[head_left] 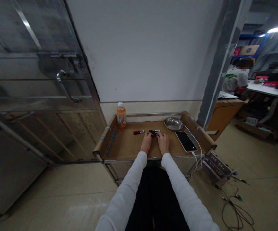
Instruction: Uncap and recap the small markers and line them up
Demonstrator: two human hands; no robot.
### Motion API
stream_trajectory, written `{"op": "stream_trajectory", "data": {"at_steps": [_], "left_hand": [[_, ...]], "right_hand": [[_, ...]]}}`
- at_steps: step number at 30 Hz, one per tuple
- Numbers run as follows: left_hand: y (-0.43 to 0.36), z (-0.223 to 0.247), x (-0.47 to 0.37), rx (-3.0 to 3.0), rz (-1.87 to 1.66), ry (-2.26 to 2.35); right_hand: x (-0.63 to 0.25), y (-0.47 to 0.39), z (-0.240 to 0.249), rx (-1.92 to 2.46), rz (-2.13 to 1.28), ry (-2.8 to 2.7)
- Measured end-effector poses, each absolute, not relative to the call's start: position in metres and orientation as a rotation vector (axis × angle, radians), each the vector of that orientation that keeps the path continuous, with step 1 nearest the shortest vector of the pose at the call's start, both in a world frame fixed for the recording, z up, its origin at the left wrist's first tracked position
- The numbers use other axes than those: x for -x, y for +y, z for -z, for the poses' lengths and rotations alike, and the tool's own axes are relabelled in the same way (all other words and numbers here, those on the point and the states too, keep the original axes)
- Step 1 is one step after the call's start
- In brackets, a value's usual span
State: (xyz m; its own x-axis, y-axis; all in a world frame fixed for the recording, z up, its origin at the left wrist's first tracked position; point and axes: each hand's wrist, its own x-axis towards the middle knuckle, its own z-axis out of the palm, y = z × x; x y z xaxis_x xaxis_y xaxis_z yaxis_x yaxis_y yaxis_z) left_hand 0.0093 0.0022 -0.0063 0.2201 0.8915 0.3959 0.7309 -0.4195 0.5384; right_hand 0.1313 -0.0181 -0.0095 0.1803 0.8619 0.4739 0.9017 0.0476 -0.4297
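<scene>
My left hand [146, 141] and my right hand [162, 142] lie close together at the middle of the cardboard-lined cart top [124, 149]. Their fingers are bent inward and meet at a small dark piece [154, 135], too small to make out. Just beyond the fingertips lie slim black pieces with silver ends [154, 131]. To the left of my left hand are similar small pieces, red and black with silver ends [139, 132]. Right of my right hand lies a phone [186, 141] with a dark screen and a white cable [198, 141] plugged in.
An orange drink bottle [121, 116] stands at the back left corner. A round steel dish [173, 123] sits at the back right. Raised cardboard sides edge the cart. A metal box with dials [217, 168] and loose cables are low at right. People sit at far right.
</scene>
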Motion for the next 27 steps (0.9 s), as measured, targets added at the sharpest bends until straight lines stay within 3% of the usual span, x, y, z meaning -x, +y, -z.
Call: {"op": "stream_trajectory", "data": {"at_steps": [9,20,27], "left_hand": [[0.0,0.005,-0.01,-2.284,-0.984,1.538],[0.0,0.008,-0.008,-2.275,-1.05,1.434],[0.005,0.012,-0.007,-2.337,-1.057,1.254]], "right_hand": [[-0.132,-0.013,0.014,1.809,0.137,-1.611],[-0.13,-0.01,0.019,1.467,-0.132,-1.734],[-0.129,-0.011,0.016,1.446,-0.027,-1.862]]}}
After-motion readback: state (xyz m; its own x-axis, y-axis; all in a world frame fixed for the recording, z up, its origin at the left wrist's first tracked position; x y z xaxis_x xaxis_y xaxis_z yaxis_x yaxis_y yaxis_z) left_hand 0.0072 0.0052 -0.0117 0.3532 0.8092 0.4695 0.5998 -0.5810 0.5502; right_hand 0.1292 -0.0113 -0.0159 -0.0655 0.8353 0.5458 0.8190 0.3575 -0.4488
